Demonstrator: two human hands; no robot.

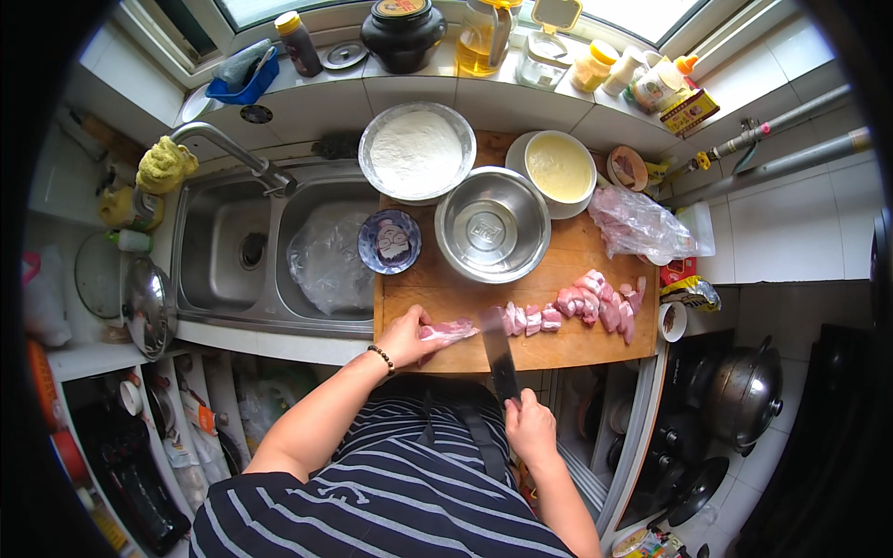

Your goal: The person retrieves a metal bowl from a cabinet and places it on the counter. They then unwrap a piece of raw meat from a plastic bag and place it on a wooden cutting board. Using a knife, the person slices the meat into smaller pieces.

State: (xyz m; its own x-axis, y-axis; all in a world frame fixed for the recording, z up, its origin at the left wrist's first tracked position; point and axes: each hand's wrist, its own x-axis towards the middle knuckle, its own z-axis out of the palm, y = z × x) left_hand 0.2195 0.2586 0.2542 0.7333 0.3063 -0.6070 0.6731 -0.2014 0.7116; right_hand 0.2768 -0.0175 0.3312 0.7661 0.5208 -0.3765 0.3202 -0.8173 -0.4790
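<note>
My left hand [406,336] holds the left end of a strip of raw pork [450,330] near the front edge of a wooden cutting board [446,293]. My right hand [531,427] grips the handle of a kitchen knife [499,349]. Its blurred dark blade points away from me, between the strip and a row of cut pork pieces [531,319]. A larger heap of pork pieces [593,300] lies farther right on the board. Beyond the knife stands a stainless steel bowl [492,227] with nothing in it.
A bowl of white flour [418,153], a bowl of pale yellow batter-like liquid [558,167] and a small patterned dish [389,241] stand around the steel bowl. Plastic-bagged meat [638,223] lies at right. A double sink [230,244] adjoins at left; jars and an oil jug [485,42] line the sill.
</note>
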